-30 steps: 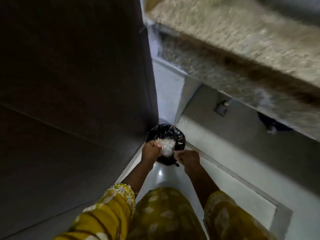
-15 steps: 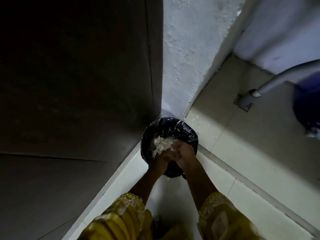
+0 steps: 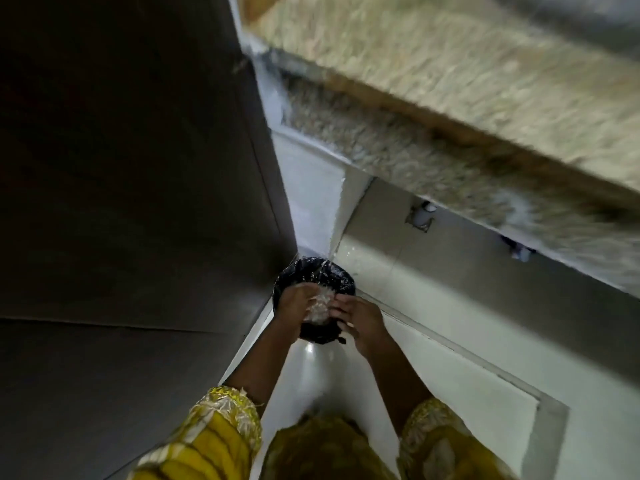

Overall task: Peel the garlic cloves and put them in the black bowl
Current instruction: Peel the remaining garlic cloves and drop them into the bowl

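A dark panel (image 3: 121, 168) is filling the frame's left, a speckled counter (image 3: 450, 81) is crossing the upper right, and at lower centre a black-lined bin (image 3: 311, 271) is sitting in the floor corner, where the left hand (image 3: 294, 308) is cupping a pale clump of garlic skins (image 3: 320, 306) at its mouth, shapeless with no clear long axis, the right hand (image 3: 362, 323) touching it with its fingertips, its grip too blurred to tell.

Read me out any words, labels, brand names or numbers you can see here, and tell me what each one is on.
None: no readable text shows anywhere in this view.
The black bag-lined bin shows only glare, no print.
The yellow sleeves carry a woven pattern, not letters.
The speckled stone counter is motion-blurred and shows no marking.
The small wall fitting has no legible label.
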